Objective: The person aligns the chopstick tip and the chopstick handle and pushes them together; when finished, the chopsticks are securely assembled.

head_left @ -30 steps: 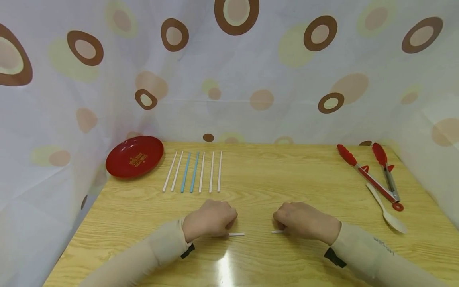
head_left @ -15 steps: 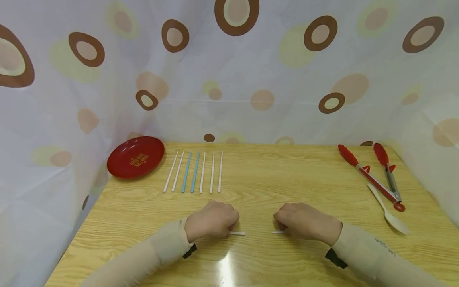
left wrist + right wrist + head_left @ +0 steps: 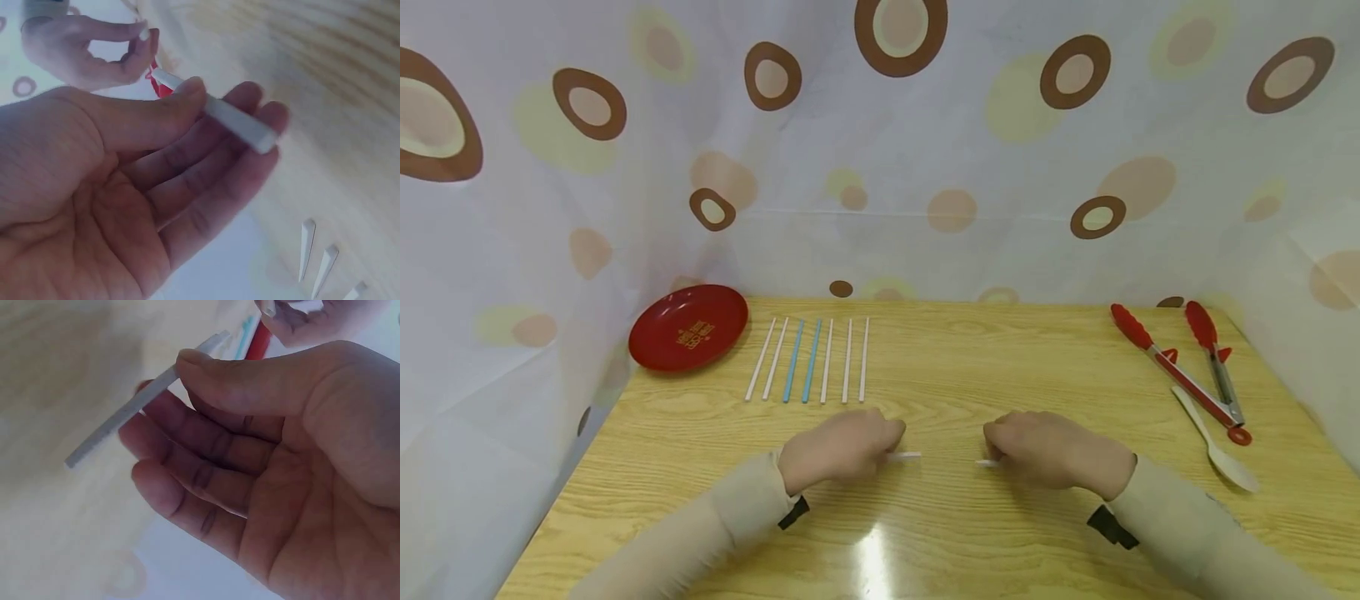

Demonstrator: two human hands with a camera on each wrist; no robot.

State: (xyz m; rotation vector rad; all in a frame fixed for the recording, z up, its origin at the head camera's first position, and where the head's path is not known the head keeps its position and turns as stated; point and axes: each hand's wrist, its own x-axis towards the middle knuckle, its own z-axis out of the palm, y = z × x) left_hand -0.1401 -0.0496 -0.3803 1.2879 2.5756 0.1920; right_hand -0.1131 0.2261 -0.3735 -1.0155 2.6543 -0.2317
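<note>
In the head view my left hand (image 3: 842, 446) and right hand (image 3: 1060, 450) face each other over the front of the table, with a gap between them. My left hand pinches a short white chopstick piece (image 3: 240, 125) between thumb and fingers; its thicker end faces the left wrist camera. A second white chopstick piece (image 3: 112, 425) is pinched in my right hand, slanting past the thumb tip. The inner ends of both pieces point at each other, apart. Behind my hands lie several white chopsticks (image 3: 864, 358) and two blue chopsticks (image 3: 812, 360) in a row.
A red plate (image 3: 658, 325) stands tilted at the back left, by the patterned cloth (image 3: 925, 142). On the right, red-headed tongs (image 3: 1195, 392) lie spread on the wooden table (image 3: 985, 358). Beside them is a cream spoon (image 3: 1228, 467).
Both hands have moved up in the head view with their chopstick pieces still pinched. The row of chopsticks, plate, tongs and spoon keep their places; the view has shifted slightly.
</note>
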